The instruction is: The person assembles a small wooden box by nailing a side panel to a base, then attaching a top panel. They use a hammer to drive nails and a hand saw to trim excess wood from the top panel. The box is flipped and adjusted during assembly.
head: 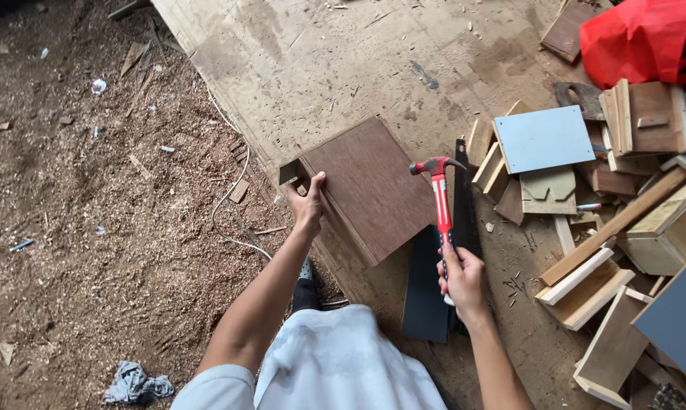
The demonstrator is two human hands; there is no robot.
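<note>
Here the left hand steadies a brown panel; right hand grips a hammer.

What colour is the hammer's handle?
Red, with a white stripe; the hammer shows in the head view, held by the right hand.

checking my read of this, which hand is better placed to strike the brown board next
The right hand: it already grips the red-handled hammer, whose head is raised over the brown board. The left hand is busy steadying the board's left edge.
</note>
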